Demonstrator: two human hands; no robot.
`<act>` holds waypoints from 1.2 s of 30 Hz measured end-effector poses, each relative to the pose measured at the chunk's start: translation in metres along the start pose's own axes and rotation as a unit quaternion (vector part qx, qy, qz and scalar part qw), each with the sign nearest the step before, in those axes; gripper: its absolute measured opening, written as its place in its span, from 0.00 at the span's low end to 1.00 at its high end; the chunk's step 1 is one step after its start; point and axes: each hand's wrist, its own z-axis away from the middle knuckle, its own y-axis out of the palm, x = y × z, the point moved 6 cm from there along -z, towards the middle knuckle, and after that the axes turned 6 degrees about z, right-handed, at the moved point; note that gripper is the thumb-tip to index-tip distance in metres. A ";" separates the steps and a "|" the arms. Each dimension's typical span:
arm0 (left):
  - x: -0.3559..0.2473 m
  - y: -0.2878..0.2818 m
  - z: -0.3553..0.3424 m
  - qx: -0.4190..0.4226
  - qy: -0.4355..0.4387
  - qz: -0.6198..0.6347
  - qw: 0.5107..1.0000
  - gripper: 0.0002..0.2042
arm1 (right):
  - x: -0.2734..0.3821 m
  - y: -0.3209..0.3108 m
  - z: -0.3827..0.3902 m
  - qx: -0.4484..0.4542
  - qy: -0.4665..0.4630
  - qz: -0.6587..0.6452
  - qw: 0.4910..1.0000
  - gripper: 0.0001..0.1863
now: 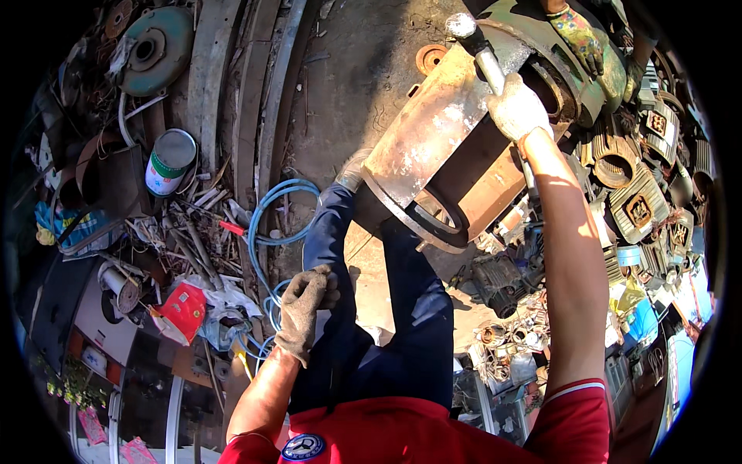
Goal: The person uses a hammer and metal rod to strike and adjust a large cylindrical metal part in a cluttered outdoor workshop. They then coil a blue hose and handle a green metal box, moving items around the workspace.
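Note:
My right hand, in a pale work glove, grips a hammer by its handle. The hammer's head sits up and left of the hand, above the far part of a rusty cylindrical metal casing with large side openings. I cannot tell whether the head touches it. The casing's near end is a round flanged ring, beside my legs. My left hand, in a grey-brown glove, hangs in front of my left thigh with its fingers curled; nothing shows in it. A green round housing adjoins the casing's far end.
Another person's patterned gloved hand is on the green housing. Finned motor housings pile up at right. At left are curved metal strips, a paint can, a coiled blue hose and scrap. A dark motor lies near my feet.

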 end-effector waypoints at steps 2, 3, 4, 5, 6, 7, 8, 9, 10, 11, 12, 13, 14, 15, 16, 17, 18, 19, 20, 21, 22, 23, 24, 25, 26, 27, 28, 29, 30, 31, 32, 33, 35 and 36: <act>-0.002 -0.021 0.000 -0.028 -0.001 0.021 0.999 0.21 | 0.028 0.021 0.007 0.026 -0.011 -0.013 1.000 0.29; 0.002 -0.036 0.000 -0.028 -0.008 0.055 0.998 0.22 | 0.052 0.029 0.021 0.089 0.017 -0.020 0.996 0.27; 0.003 -0.046 -0.002 -0.033 -0.010 0.069 0.997 0.22 | 0.059 0.052 0.030 0.139 0.042 -0.035 0.989 0.26; 0.002 -0.053 -0.007 -0.035 -0.011 0.083 0.996 0.23 | 0.064 0.071 0.044 0.132 0.019 -0.033 0.990 0.25; 0.001 -0.060 -0.009 -0.052 -0.006 0.085 0.995 0.23 | 0.076 0.082 0.064 0.135 -0.006 0.000 0.991 0.24; -0.001 -0.063 -0.015 -0.050 0.009 0.089 0.995 0.22 | 0.083 0.090 0.087 0.179 -0.019 0.012 0.984 0.24; -0.005 -0.063 -0.022 -0.043 0.027 0.082 0.995 0.21 | 0.089 0.100 0.105 0.217 -0.031 0.017 0.976 0.23; -0.008 -0.066 -0.032 -0.040 0.043 0.072 0.996 0.21 | 0.106 0.099 0.127 0.268 -0.033 0.002 0.963 0.24; -0.012 -0.060 -0.045 -0.026 0.047 0.012 0.998 0.23 | 0.107 0.101 0.145 0.284 -0.063 -0.008 0.957 0.24; -0.015 -0.051 -0.065 -0.008 0.096 -0.032 0.995 0.25 | 0.105 0.106 0.162 0.297 -0.058 -0.028 0.953 0.25; -0.023 -0.032 -0.081 0.010 0.136 -0.061 0.989 0.27 | 0.104 0.100 0.179 0.317 -0.064 -0.018 0.946 0.25; -0.034 -0.008 -0.097 0.026 0.178 -0.091 0.979 0.28 | 0.097 0.099 0.196 0.283 -0.078 -0.038 0.955 0.25; -0.036 0.016 -0.118 0.037 0.216 -0.146 0.965 0.29 | 0.078 0.109 0.213 0.292 -0.063 -0.032 0.954 0.24; -0.039 0.042 -0.140 0.047 0.251 -0.204 0.945 0.30 | 0.067 0.109 0.231 0.285 -0.029 -0.062 0.956 0.23; -0.049 0.076 -0.157 0.064 0.293 -0.243 0.922 0.31 | 0.052 0.107 0.247 0.286 0.019 -0.083 0.955 0.24; -0.056 0.116 -0.173 0.087 0.336 -0.281 0.895 0.32 | 0.027 0.118 0.270 0.272 0.064 -0.119 0.953 0.26; -0.055 0.145 -0.196 0.058 0.359 -0.327 0.872 0.33 | 0.013 0.119 0.286 0.249 0.072 -0.186 0.948 0.27; -0.052 0.173 -0.219 0.031 0.383 -0.373 0.844 0.34 | 0.000 0.118 0.301 0.234 0.107 -0.224 0.940 0.26; -0.047 0.202 -0.244 0.000 0.307 -0.378 0.873 0.34 | -0.013 0.120 0.317 0.220 0.156 -0.292 0.918 0.26; -0.043 0.229 -0.269 -0.030 0.234 -0.384 0.893 0.35 | -0.021 0.122 0.329 0.197 0.204 -0.362 0.888 0.26; -0.065 0.271 -0.274 -0.007 0.289 -0.357 0.888 0.34 | -0.029 0.113 0.332 0.229 0.278 -0.331 0.872 0.25; -0.088 0.323 -0.255 0.031 0.332 -0.328 0.884 0.33 | -0.047 0.125 0.349 0.207 0.321 -0.378 0.843 0.24; -0.124 0.371 -0.214 0.143 0.362 -0.254 0.885 0.27 | -0.060 0.133 0.364 0.201 0.371 -0.421 0.803 0.23; -0.160 0.421 -0.170 0.322 0.437 -0.158 0.825 0.21 | -0.073 0.143 0.375 0.194 0.414 -0.463 0.759 0.23; -0.194 0.443 -0.132 0.328 0.511 -0.273 0.747 0.13 | -0.084 0.148 0.384 0.157 0.438 -0.509 0.724 0.22; -0.205 0.474 -0.097 0.379 0.577 -0.246 0.681 0.16 | -0.102 0.168 0.398 0.132 0.456 -0.540 0.696 0.21; -0.209 0.498 -0.063 0.427 0.629 -0.216 0.613 0.19 | -0.116 0.180 0.419 0.130 0.484 -0.550 0.669 0.20; -0.209 0.493 -0.047 0.282 0.727 -0.403 0.479 0.17 | -0.131 0.186 0.431 0.124 0.498 -0.563 0.647 0.20; -0.195 0.500 -0.038 0.311 0.594 -0.351 0.653 0.19 | -0.142 0.201 0.446 0.120 0.508 -0.587 0.619 0.19; -0.178 0.495 -0.046 0.320 0.522 -0.347 0.710 0.20 | -0.151 0.219 0.465 0.115 0.520 -0.606 0.591 0.19; -0.169 0.478 -0.052 0.321 0.560 -0.480 0.594 0.21 | -0.162 0.233 0.474 0.108 0.520 -0.628 0.568 0.18; -0.158 0.444 -0.068 0.280 0.428 -0.366 0.777 0.22 | -0.175 0.243 0.477 0.114 0.514 -0.666 0.528 0.18; -0.125 0.356 -0.106 0.227 0.381 -0.409 0.798 0.24 | -0.202 0.268 0.488 0.124 0.505 -0.732 0.440 0.17; -0.108 0.309 -0.113 0.166 0.352 -0.477 0.788 0.25 | -0.213 0.287 0.487 0.120 0.496 -0.771 0.380 0.17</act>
